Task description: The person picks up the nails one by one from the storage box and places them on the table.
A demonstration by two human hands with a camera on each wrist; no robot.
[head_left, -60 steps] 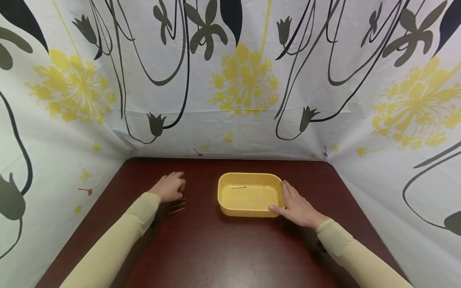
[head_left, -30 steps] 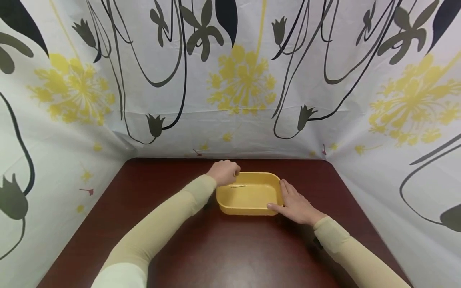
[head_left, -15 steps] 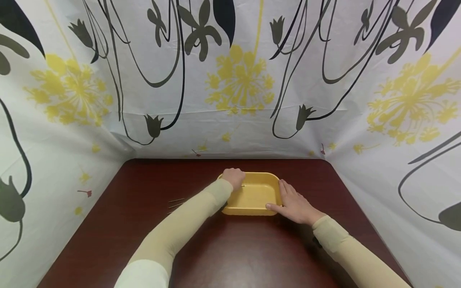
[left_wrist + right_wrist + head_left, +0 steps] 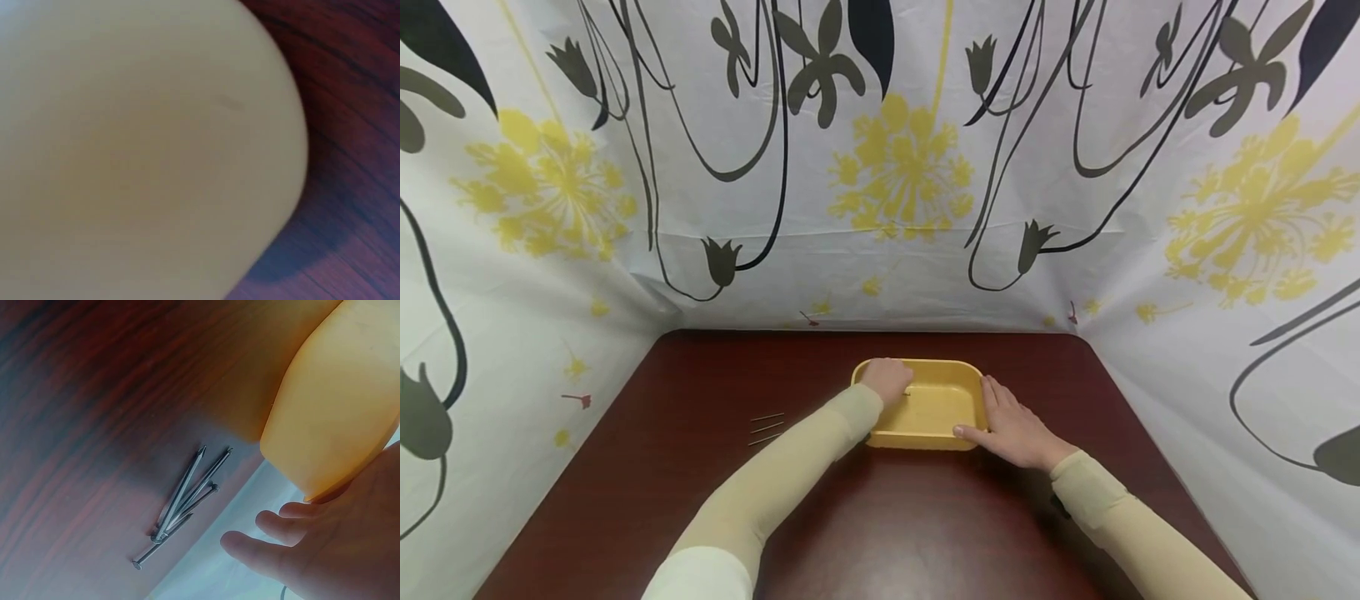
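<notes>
In the head view my left hand [image 4: 886, 379] reaches down into the left end of a yellow plastic tray [image 4: 925, 439], fingers curled and mostly hidden. The end of a thin nail [image 4: 907, 394] shows just past them, low in the tray. My right hand [image 4: 1017, 427] lies against the tray's right end, fingers straight along its side and thumb over the front rim. In the left wrist view the tray [image 4: 156, 156] fills most of the picture, blurred, and no fingers show. The right wrist view shows the right hand [image 4: 337, 540] beside the tray's yellow wall [image 4: 331, 406].
Three nails [image 4: 766, 428] lie roughly parallel on the dark red-brown table [image 4: 910, 517], left of the tray. Several grey nails [image 4: 184, 503] lie bunched on the wood in the right wrist view. A white patterned cloth [image 4: 880, 283] hangs behind the table and along both sides.
My left hand has moved right from beside the nails to the tray, then down inside it, covering most of the nail there. The right hand has stayed at the tray's end.
</notes>
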